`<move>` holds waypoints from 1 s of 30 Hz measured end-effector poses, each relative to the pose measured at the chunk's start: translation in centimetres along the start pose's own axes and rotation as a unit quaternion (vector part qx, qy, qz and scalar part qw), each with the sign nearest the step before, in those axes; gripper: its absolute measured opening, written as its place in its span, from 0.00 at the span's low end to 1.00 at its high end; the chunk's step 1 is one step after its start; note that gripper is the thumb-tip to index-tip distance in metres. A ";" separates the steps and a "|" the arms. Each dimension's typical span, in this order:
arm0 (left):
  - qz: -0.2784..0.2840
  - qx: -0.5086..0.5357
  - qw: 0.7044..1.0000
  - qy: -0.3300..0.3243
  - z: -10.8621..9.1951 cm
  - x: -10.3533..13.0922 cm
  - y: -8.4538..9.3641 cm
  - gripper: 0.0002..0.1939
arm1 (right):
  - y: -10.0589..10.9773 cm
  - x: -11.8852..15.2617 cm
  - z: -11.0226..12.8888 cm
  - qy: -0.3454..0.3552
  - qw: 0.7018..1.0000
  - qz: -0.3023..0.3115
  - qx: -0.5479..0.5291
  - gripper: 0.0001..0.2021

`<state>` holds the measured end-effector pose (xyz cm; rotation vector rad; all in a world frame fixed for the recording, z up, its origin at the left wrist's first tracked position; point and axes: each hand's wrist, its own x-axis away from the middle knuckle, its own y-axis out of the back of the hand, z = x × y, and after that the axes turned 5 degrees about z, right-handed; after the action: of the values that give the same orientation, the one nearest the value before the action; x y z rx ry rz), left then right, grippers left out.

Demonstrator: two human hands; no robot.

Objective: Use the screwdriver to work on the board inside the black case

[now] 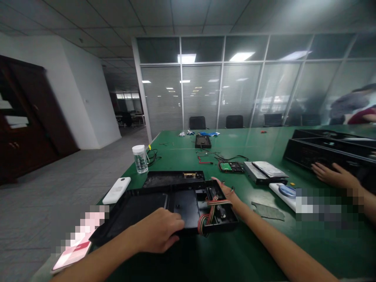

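A shallow black casing (152, 201) is tilted over the green table's near edge, with striped ribbon cables (212, 209) looped at its right end. My left hand (161, 230), its fingers curled closed, grips the casing's near edge. Around the far right corner of the casing is my right hand (226, 192), partly hidden behind it, with the fingers wrapped on the rim. Just beyond lies a flat black panel (173, 179) with a brass-coloured strip on it.
A bottle (141, 159) and white phone (116, 190) stand left on the green table (182, 156). Right of centre are a circuit board (230, 167), a drive unit (264, 172) and a grey-green plate (268, 210). Another person's hand (336, 176) touches large black housings (337, 152).
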<state>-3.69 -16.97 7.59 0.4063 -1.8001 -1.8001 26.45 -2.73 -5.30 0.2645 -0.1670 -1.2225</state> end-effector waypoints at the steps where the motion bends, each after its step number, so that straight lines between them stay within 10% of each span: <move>1: 0.006 0.009 1.000 0.001 -0.1 0.2 -0.3 0.06 | 1.2 -0.1 -0.1 0.012 0.997 -0.032 0.065 0.16; 9: 0.046 0.032 0.998 0.013 0.9 -0.7 -3.8 0.07 | 8.3 -0.1 -2.4 -0.025 0.837 -0.159 0.523 0.15; 15: 0.059 0.056 0.996 0.042 4.3 -3.2 -4.8 0.20 | 5.0 -0.4 -0.8 0.038 0.884 -0.164 0.436 0.17; 21: -0.116 -0.045 0.982 0.145 10.4 -8.1 -5.4 0.22 | -0.2 0.0 1.1 0.055 0.884 -0.088 0.456 0.16; 30: -0.003 -0.041 0.989 0.140 13.3 -10.4 -6.9 0.10 | -0.9 0.2 0.9 0.106 0.906 -0.047 0.407 0.18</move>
<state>-4.25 -0.51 -0.20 0.6006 -1.5272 -1.7186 25.45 -3.27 -4.68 1.1407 -0.4797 -1.1548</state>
